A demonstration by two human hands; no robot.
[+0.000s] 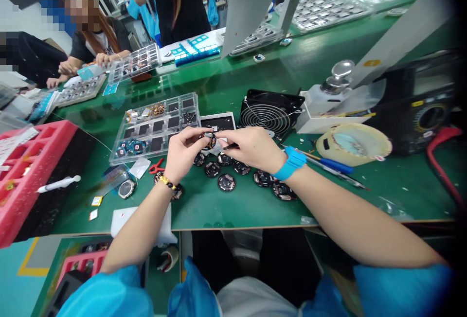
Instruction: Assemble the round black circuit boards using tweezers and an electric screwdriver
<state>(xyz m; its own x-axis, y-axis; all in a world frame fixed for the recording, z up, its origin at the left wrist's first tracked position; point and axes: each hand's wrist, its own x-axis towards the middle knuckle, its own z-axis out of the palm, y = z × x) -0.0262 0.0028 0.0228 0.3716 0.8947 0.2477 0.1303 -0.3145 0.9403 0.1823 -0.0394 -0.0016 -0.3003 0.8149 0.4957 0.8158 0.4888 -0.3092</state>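
Note:
My left hand [184, 154] pinches a small round black electronic module [208, 140] between thumb and fingers, above the bench. Close by on the right, my right hand [251, 147] has its fingers drawn together at the module. Something thin and dark [230, 146] shows under those fingers, too little of it to name. Below both hands lie several similar round modules, one of them apart at the front [226, 182] and others beneath my right wrist [283, 190]. A red clip [156, 167] rests beside my left wrist.
A clear compartment tray [158, 125] sits behind my left hand, and a black fan [272, 113] behind my right. At right are a round tub [353, 144], pens [335, 165] and a multimeter [419, 103]. A red tray [36, 171] stands left. Two people work across the bench.

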